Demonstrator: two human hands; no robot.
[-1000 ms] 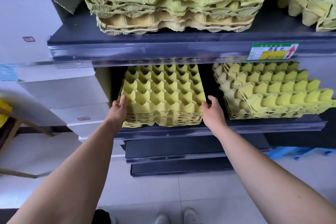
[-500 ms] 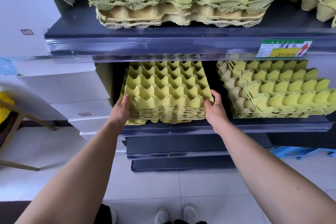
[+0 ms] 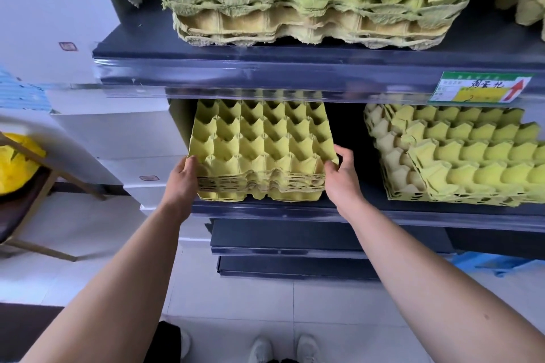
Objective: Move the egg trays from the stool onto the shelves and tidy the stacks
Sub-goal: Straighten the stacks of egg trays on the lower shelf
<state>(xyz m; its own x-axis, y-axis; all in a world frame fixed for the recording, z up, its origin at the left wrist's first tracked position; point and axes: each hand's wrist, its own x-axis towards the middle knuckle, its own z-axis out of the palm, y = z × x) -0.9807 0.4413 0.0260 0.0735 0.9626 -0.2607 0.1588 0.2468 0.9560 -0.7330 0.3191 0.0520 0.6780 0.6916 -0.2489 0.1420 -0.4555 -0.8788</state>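
Shelf edge (image 3: 265, 76) over tray stack (image 3: 259, 141) rear

The only sign I can read on my feed is the price label (image 3: 480, 88) on the front edge of the upper shelf (image 3: 265, 74), towards the right. It has a green border, and the handwritten Chinese characters on its white strip look to me like 鸡蛋托. Below them is a handwritten 2 on a yellow field, with a red arrow (image 3: 516, 89) pointing up beside it. Its small print is too fine to read. The white boxes (image 3: 88, 9) at the left carry small red-framed marks (image 3: 67, 46), illegible to me.
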